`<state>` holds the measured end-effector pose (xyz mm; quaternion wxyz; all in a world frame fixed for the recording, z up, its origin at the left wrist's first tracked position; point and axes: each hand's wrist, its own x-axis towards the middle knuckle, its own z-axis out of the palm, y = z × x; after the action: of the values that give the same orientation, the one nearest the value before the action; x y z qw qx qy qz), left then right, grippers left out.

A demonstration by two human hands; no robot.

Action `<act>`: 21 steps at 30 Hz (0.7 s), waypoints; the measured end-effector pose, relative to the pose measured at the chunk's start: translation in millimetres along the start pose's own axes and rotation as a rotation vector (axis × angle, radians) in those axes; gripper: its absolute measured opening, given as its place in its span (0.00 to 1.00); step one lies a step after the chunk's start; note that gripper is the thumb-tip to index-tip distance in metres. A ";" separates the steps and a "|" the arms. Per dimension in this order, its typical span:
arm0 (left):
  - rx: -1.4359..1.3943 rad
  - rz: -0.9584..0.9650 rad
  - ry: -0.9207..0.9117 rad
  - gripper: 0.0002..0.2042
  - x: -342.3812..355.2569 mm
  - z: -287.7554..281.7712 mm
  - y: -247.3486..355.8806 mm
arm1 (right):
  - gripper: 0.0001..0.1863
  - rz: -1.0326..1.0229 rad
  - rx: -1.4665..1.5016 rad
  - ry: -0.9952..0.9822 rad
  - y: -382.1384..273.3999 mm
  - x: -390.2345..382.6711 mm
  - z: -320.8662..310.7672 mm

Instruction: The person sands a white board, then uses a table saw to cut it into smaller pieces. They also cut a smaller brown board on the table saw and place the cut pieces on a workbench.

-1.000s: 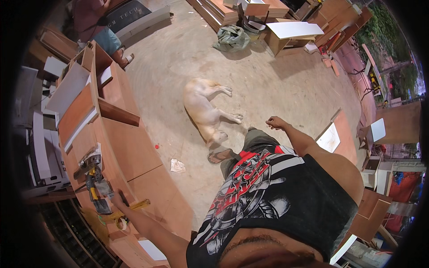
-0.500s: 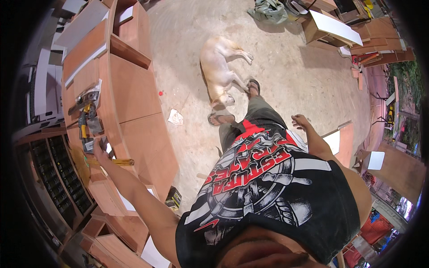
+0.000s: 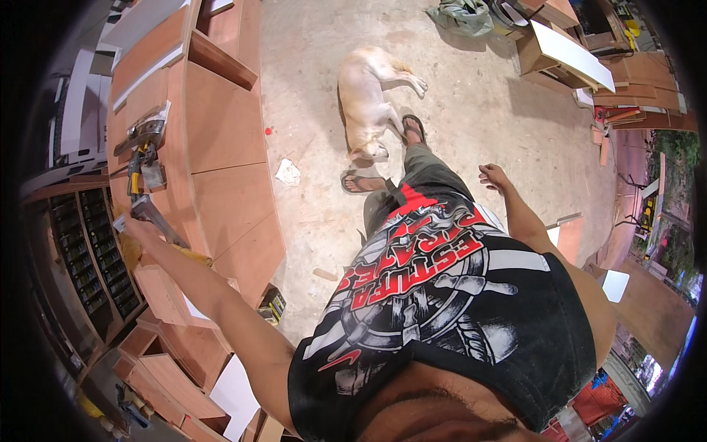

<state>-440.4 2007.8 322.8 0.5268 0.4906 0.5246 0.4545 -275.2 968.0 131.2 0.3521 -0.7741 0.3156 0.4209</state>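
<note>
My left hand (image 3: 134, 225) is at the left, over the top of a long brown plywood cabinet (image 3: 224, 125). Its fingers are closed round a long grey tool (image 3: 158, 219), whose exact kind I cannot make out; the hand partly hides it. Just beyond lie a yellow-and-black tool (image 3: 135, 177) and a metal hand plane-like tool (image 3: 147, 131). Down by my right side hangs my right hand (image 3: 493, 177), fingers loosely curled and apart, with nothing in them.
A pale dog (image 3: 366, 99) lies on the concrete floor beside my sandalled feet (image 3: 361, 182). A crumpled white scrap (image 3: 288, 172) rests near the cabinet. Plywood boxes (image 3: 173, 376) stand at the lower left, and a white-topped cabinet (image 3: 567, 55) at the far right.
My left hand has moved left and slightly up, and the grey tool now lies at a different angle beside it. My right hand has risen slightly in view.
</note>
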 end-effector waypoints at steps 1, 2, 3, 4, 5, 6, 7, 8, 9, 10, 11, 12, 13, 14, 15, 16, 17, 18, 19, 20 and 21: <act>-0.079 -0.021 -0.046 0.07 1.1 3.7 1.0 | 0.23 0.002 0.009 0.004 4.9 0.6 -2.0; -0.159 -0.043 -0.094 0.07 4.1 9.0 5.6 | 0.23 0.004 0.020 0.009 10.7 0.5 -3.9; -0.191 -0.042 -0.139 0.07 5.8 12.8 8.2 | 0.23 0.006 0.031 0.010 16.2 0.2 -4.9; -0.223 -0.031 -0.175 0.06 11.4 7.2 15.4 | 0.23 0.005 0.031 -0.005 17.6 0.5 -2.2; -0.210 0.002 -0.208 0.06 18.9 2.8 28.6 | 0.23 0.002 0.031 -0.021 17.9 1.8 0.7; -0.195 0.034 -0.237 0.06 22.6 -4.3 37.5 | 0.23 -0.001 0.027 -0.039 16.6 4.0 2.6; -0.226 0.020 -0.224 0.06 10.6 12.9 30.7 | 0.24 0.011 0.040 -0.019 27.1 -3.2 0.1; -0.257 -0.007 -0.226 0.05 -13.5 52.2 24.4 | 0.25 0.034 0.063 0.015 45.6 -14.5 -5.2; -0.290 -0.014 -0.208 0.05 -33.8 75.9 25.0 | 0.26 0.038 0.076 0.030 53.1 -20.3 -9.2; -0.332 0.080 -0.265 0.04 -30.3 66.8 38.9 | 0.26 0.024 0.066 -0.005 48.6 -11.4 -9.5; -0.437 0.105 -0.398 0.03 -32.1 51.8 47.7 | 0.26 0.028 0.036 -0.034 46.2 -4.1 -8.4; -0.432 0.150 -0.395 0.03 -52.7 66.5 45.0 | 0.26 0.047 0.020 -0.034 52.2 -4.0 -10.7; -0.431 0.195 -0.399 0.04 -83.2 86.7 42.5 | 0.26 0.064 0.012 -0.031 56.1 -2.1 -14.2; -0.472 0.180 -0.470 0.04 -111.2 92.1 44.9 | 0.26 0.067 -0.021 -0.057 58.0 8.2 -18.2; -0.505 0.173 -0.538 0.04 -138.3 90.7 48.9 | 0.26 0.039 -0.013 -0.069 49.5 18.9 -19.5; -0.537 0.161 -0.614 0.05 -169.2 93.8 51.1 | 0.25 0.015 0.002 -0.077 42.2 29.7 -22.1; -0.468 0.144 -0.632 0.06 -207.0 97.8 52.7 | 0.25 -0.004 0.022 -0.083 37.0 39.6 -25.3; -0.401 0.130 -0.649 0.07 -248.3 102.1 52.6 | 0.25 -0.025 0.060 -0.085 24.1 47.8 -27.7; -0.402 0.098 -0.590 0.08 -288.9 109.0 45.0 | 0.25 -0.065 0.098 -0.091 14.4 57.4 -29.5; -0.402 0.066 -0.530 0.09 -326.3 113.0 30.5 | 0.24 -0.104 0.135 -0.098 6.4 67.2 -32.1; -0.416 -0.023 -0.594 0.08 -358.9 113.2 10.2 | 0.24 -0.143 0.173 -0.103 0.5 77.2 -38.9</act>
<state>-340.0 1647.7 367.7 0.7500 0.4775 0.2505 0.3831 -224.4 921.4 79.1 0.4626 -0.7387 0.2762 0.4049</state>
